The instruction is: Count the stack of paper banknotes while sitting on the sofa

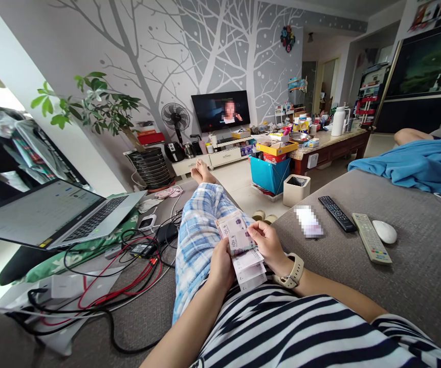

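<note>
A stack of banknotes [235,234], pale with purplish print, is held above my lap. My left hand [221,263] is closed round its lower left side, the thumb along the edge. With thumb and fingers, my right hand [269,244] pinches the right edge of the notes; a watch with a beige strap [293,271] sits on that wrist. Several folded notes [249,271] fan downward below the stack, toward the striped shirt [282,317]. Under the hands lie my legs in blue and white plaid trousers [197,230].
On the grey couch to the right lie a blurred phone [308,221], a black remote [336,213], a beige remote [371,238] and a white mouse [384,231]. Left are tangled cables [139,276] and an open laptop [101,220]. Another person's leg [412,136] shows beside a blue cloth [416,158].
</note>
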Available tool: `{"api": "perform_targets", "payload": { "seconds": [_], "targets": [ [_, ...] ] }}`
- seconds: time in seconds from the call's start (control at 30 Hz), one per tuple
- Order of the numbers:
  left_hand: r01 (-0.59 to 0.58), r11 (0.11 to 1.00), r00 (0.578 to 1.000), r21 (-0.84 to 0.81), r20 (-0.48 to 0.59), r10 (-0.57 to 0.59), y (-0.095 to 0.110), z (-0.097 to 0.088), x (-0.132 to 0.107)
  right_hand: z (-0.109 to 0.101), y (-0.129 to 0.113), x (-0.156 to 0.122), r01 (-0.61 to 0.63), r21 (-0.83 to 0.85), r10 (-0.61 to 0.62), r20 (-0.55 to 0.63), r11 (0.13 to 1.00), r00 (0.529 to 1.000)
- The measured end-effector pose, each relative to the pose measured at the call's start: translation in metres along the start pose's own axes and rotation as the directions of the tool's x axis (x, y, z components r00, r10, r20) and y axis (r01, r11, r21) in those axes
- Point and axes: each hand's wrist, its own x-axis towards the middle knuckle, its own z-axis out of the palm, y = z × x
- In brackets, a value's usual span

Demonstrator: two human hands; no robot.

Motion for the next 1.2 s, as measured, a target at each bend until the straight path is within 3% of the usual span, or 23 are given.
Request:
{"api": "perform_targets", "payload": {
  "seconds": [0.73, 0.93, 1.2],
  "targets": [
    [0.013, 1.000, 1.000, 0.026, -0.019, -0.013, 0.002, 0.002, -0.006, -0.001, -0.006, -0.003, 0.030, -0.020, -0.029, 0.013, 0.999, 0.999],
    [0.049, 0.998, 0.998, -0.025, -0.040, -0.050, 0.003, 0.002, -0.006, 0.000, -0.005, -0.004, -0.044, 0.060, 0.039, 0.081, 0.997, 0.996],
    [0.027, 0.999, 0.999, 0.030, -0.021, -0.026, 0.003, -0.001, -0.007, -0.001, 0.010, 0.003, -0.080, 0.022, 0.081, -0.083, 0.997, 0.993]
  ]
}}
